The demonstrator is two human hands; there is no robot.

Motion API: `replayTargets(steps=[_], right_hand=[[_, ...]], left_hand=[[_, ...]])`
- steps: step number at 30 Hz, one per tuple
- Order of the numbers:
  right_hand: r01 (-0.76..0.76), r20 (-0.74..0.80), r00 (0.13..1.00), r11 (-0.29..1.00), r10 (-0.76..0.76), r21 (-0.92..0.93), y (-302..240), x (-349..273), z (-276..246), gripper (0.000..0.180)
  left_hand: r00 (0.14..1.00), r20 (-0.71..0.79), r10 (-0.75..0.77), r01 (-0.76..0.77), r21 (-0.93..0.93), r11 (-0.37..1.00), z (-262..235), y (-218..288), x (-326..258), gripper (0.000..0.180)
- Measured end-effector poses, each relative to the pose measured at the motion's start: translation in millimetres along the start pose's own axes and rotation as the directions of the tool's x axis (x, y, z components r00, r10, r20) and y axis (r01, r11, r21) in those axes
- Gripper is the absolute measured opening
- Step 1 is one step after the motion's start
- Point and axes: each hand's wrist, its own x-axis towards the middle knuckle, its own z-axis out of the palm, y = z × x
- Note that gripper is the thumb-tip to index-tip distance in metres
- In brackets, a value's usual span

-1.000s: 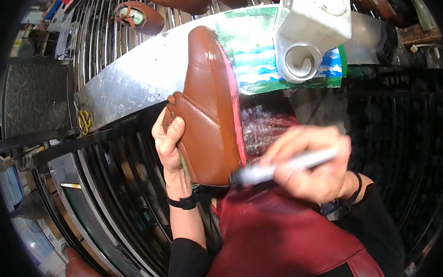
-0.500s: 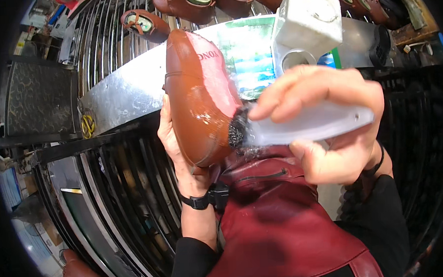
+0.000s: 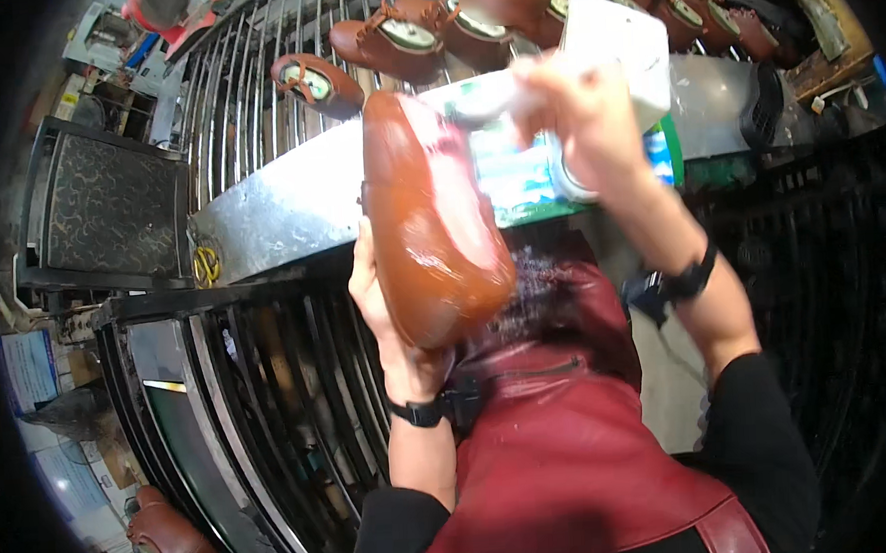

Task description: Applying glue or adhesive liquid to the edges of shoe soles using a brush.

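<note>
A brown leather shoe upper is held up with its pink underside toward me; its leather shines as if wet. My left hand is closed around its left side and lower end, most fingers hidden behind it. My right hand, smeared by motion, is raised in front of a white plastic jug, its fingers bent around a pale brush handle. The brush's dark bristles cannot be made out now. Below the jug a round opening partly shows behind my right wrist.
Several brown shoes stand on a metal bar rack at the back. A metal ledge runs across in front of it. A black patterned seat is at left, yellow scissor-like handles nearby. A dark red apron covers my lap.
My right hand has moved up and away from the shoe upper toward the jug, taking the brush off the leather. The shoe upper has shifted slightly right in view and turned a little.
</note>
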Motion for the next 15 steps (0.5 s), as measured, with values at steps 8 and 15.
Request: replayTargets(steps=[8, 15], right_hand=[[-0.036, -0.37, 0.928, 0.98, -0.04, -0.198, 4, -139, -10, 0.016], [0.008, 0.025, 0.994, 0.17, 0.103, -0.985, -26, -77, -48, 0.043]], left_hand=[[0.936, -0.162, 0.312, -0.157, 0.599, 0.785, -45, 41, 16, 0.032], [0.811, -0.297, 0.504, -0.01, 0.855, 0.519, -81, 92, 140, 0.033]])
